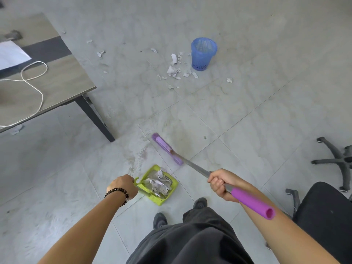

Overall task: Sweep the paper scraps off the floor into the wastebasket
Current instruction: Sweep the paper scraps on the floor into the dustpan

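Left hand (122, 188) is clenched round the handle of the lime-green dustpan (161, 184), which sits low at six o'clock just ahead of the shoes and is already loaded with crumpled paper scraps (159, 182). Right hand (219, 184) is wrapped tight on the metal shaft of the purple broom (167, 149), just above the purple foam grip, with the head angled on the tiles at twelve o'clock from the pan. Up at one o'clock, well apart, stands the blue mesh wastebasket (203, 54), lined with a bag, and a fresh scatter of torn paper (173, 70) lies beside it at its eight o'clock. Those scraps look feather-light and springy, likely to flutter out on the carry, so the pan wants holding level by its handle, lip tipped slightly up.
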### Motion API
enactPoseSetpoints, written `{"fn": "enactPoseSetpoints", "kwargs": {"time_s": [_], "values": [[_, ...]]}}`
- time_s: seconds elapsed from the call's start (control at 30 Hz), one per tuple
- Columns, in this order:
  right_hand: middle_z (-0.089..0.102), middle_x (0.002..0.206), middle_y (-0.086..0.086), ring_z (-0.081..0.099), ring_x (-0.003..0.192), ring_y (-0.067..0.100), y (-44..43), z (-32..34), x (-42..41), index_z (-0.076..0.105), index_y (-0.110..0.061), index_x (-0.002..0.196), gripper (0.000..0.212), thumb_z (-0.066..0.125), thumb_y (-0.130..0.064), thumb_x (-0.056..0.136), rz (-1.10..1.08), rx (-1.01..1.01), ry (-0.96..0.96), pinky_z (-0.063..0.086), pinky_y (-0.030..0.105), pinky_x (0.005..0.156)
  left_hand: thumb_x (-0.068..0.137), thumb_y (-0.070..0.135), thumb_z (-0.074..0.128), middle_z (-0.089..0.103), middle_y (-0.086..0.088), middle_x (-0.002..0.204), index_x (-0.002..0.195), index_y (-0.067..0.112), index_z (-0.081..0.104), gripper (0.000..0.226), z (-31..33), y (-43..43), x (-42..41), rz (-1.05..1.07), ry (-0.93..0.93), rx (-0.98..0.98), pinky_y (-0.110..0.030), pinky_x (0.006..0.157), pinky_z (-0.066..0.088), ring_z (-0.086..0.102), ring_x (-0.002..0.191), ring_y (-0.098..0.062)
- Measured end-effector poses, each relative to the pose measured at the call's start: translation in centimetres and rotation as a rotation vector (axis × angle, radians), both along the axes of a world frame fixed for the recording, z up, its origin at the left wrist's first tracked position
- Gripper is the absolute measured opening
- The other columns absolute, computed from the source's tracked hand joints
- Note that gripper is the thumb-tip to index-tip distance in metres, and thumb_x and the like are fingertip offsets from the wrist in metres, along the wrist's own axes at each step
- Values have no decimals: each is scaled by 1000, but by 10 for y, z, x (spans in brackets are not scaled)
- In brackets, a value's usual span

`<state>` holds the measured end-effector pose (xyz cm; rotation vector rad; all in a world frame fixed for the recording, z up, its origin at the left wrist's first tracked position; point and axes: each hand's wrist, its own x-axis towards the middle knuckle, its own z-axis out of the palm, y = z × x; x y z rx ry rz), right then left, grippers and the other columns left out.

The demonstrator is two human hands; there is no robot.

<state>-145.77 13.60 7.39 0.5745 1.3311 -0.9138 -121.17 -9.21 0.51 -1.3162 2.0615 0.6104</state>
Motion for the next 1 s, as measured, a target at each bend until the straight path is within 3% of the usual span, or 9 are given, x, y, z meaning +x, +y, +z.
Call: {"fn": "enactPoseSetpoints", "kwargs": {"time_s": [0.13,0.4,0.5,0.63,0.8,1.0], "values": [[33,40,-9,35,26,1,-23,-1,-1,36,-18,54,42,42,-2,92,17,-4,73,29,12,26,79,16,48,65,3,80,89,23,68,23,1,-5,-15,-9,40,24,-21,49,43,62,68,-16],[35,38,-8,36,25,4,-53,-18,-40,36,-17,51,44,42,0,91,73,21,111,31,12,29,79,17,47,61,5,80,95,27,66,26,-5,-36,-74,12,72,-3,-22,53,42,61,74,-20],[37,39,-7,36,27,4,-69,-27,-67,38,-16,56,38,44,-2,90,168,56,117,32,12,30,78,17,48,62,5,82,99,32,65,31,-6,-47,-99,51,66,0,-22,54,44,61,74,-19],[41,44,0,36,33,9,-100,-37,-95,44,-12,64,22,45,2,81,401,60,217,34,18,34,79,17,49,63,5,75,85,29,63,20,-7,-56,-125,128,35,6,-21,50,41,62,69,-18],[45,41,2,38,38,12,-135,-29,-133,48,-8,61,22,45,1,80,664,-9,144,36,22,38,82,16,48,63,5,74,83,26,63,18,-6,-69,-166,166,-20,-43,-20,48,40,58,60,-15],[38,48,-8,37,34,1,-143,-14,-213,42,-17,60,31,46,-4,88,560,26,-96,33,14,31,83,23,47,64,7,74,76,28,59,14,0,-89,-188,204,-90,-53,-20,50,41,62,66,-17]]}}
